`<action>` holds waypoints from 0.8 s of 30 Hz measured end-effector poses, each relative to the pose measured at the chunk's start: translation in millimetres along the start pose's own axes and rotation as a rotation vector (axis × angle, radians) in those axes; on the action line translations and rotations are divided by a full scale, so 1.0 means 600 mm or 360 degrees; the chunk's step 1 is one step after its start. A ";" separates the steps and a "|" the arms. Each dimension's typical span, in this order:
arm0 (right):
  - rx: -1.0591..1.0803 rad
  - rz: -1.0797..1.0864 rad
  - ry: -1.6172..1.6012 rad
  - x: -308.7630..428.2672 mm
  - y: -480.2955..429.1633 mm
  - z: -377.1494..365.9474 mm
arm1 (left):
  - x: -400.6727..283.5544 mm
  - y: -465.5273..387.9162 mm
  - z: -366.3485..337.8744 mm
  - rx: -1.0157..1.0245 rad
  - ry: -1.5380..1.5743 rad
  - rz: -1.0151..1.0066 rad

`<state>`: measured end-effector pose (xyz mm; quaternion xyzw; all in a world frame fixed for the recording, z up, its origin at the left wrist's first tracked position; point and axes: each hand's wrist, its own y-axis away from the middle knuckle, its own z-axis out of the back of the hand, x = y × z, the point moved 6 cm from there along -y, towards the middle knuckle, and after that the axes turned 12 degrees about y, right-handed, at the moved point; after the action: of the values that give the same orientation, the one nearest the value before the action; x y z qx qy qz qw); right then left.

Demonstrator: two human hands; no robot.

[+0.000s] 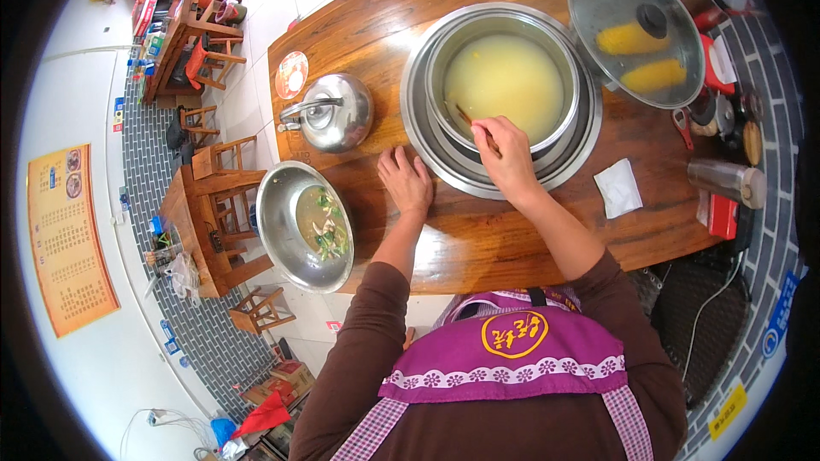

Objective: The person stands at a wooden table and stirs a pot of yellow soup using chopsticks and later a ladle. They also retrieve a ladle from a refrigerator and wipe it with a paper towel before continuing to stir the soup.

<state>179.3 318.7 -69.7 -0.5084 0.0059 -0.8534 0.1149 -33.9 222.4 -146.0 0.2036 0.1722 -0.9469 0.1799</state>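
My right hand [506,157] grips thin brown sticks, probably wooden chopsticks [463,114], over the near rim of a steel pot [572,102]. Their tips reach into cloudy yellow liquid [512,80]. A wide steel basin [419,141] surrounds the pot's base. My left hand [407,182] lies palm down on the wooden table [378,224], fingers spread and holding nothing, close to the basin's outer rim. To its left, a steel bowl [275,224] holds green vegetable pieces [330,224] in broth. Beyond that bowl stands a steel kettle [339,112].
At the back right, a glass-lidded pan [615,6] shows two yellow pieces [653,77], perhaps corn. A white napkin [618,189], a bottle opener [682,128] and a clear bottle [721,179] lie right of the basin. Wooden stools [259,310] stand off to the left.
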 end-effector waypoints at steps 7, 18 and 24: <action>0.0009 0.0015 -0.0084 0.008 0.021 0.010 | -0.003 0.002 0.001 -0.0012 -0.0007 -0.0013; 0.0032 0.0406 0.0071 0.042 0.031 0.010 | -0.003 0.001 0.001 -0.0015 -0.0009 -0.0035; 0.0179 0.0381 0.0063 0.033 0.008 0.032 | -0.008 -0.001 0.002 -0.0034 -0.0035 -0.0084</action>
<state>188.0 312.3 -43.9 -0.4800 0.0210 -0.8423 0.2441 -30.5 223.5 -142.9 0.1866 0.1857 -0.9515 0.1591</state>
